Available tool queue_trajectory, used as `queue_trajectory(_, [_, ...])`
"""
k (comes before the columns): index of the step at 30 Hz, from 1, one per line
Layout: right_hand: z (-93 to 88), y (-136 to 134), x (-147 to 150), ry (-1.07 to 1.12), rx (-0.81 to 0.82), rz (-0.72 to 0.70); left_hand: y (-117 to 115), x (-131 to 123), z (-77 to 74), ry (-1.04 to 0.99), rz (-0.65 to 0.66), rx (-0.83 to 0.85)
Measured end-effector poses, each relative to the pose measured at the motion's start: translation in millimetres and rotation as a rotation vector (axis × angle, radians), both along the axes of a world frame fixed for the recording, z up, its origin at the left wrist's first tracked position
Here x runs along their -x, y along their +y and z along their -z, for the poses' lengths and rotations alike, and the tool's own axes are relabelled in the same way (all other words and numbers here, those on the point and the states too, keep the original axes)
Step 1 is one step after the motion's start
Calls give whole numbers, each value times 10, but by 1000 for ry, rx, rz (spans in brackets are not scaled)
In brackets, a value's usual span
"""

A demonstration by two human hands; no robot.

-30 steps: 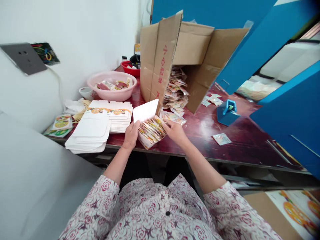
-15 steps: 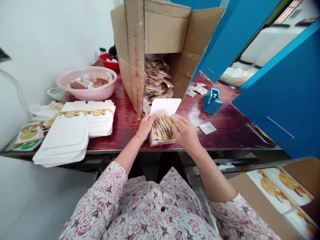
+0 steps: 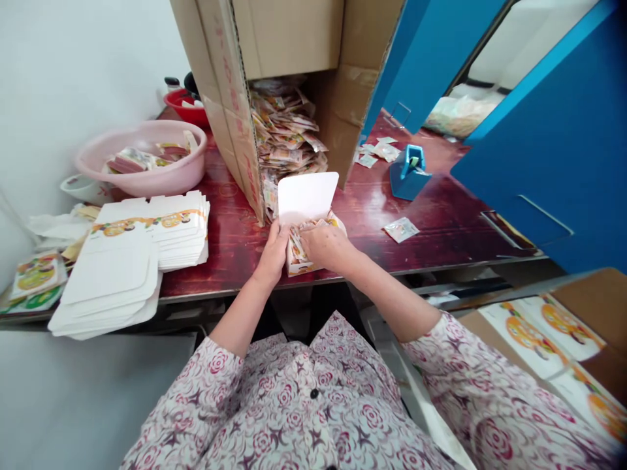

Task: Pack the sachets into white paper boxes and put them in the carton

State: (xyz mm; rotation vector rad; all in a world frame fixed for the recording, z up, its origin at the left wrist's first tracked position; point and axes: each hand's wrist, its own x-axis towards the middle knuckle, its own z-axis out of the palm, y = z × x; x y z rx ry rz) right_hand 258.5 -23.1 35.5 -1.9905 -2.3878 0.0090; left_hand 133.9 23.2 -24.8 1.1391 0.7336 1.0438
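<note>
**A:** What lies leftmost of your work?

**B:** A stack of flat white printed card blanks [image 3: 110, 267] on the dark red varnished table [image 3: 230, 251].

**A:** And your hands?

**B:** Your left hand [image 3: 273, 253] grips the side of a small white card box [image 3: 306, 198], fingers curled. The box sits at the table's front edge. Your half-closed right hand [image 3: 326, 247] presses on multicoloured foil sachets [image 3: 304, 240] inside it.

**A:** Any advice?

**B:** Hold the box square, press evenly, and keep its white lid clear of the sachets. The blue plastic tape dispenser [image 3: 409, 173] stands well to your right.
</note>
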Motion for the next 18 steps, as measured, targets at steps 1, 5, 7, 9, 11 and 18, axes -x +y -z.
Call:
queue_trajectory(1, [22, 5, -8, 38, -23, -20, 7, -25, -26, 27, -20, 12])
queue_trajectory(5, [97, -101, -202, 432, -208, -113, 53, -76, -74, 163, -114, -24])
queue_trajectory(7, [128, -172, -380, 720, -380, -14, 67, -79, -67, 212, -137, -41])
queue_trajectory(9, [176, -191, -556, 1001, -538, 199, 70, -78, -55, 229, -149, -41])
queue_trajectory(11, [253, -147, -667, 1255, -562, 382, 63, -75, -50, 217, -150, -23])
queue_trajectory(18, [554, 68, -477, 1920, 42, 265, -36, -76, -85, -16, -69, 90])
